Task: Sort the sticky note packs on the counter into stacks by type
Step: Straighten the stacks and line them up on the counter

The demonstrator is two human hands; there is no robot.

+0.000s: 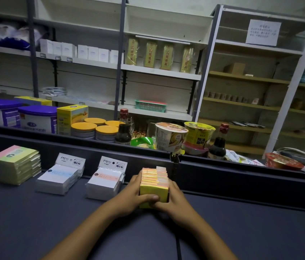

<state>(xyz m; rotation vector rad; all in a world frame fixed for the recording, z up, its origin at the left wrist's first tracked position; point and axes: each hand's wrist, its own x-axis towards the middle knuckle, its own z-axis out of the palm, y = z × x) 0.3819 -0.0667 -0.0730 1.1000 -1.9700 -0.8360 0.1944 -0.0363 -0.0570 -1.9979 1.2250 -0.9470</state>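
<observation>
Packs, head view: yellow stack (pixel 154 186) on the dark counter (pixel 35 222), its lower front hidden behind thumbs.
Look: bright yellow, pink-orange edges, tops uneven.
Grip: left hand (pixel 133 196) and right hand (pixel 174 197) clasp its sides.

Both forearms run off the bottom edge. The left hand (pixel 133 192) and right hand (pixel 174 196) cover the sides and lower front of the yellow stack (pixel 154 182). At upper right, the paper notice (pixel 263 32) is too small to read. The red bowl (pixel 283 162) at far right is partly hidden.
</observation>
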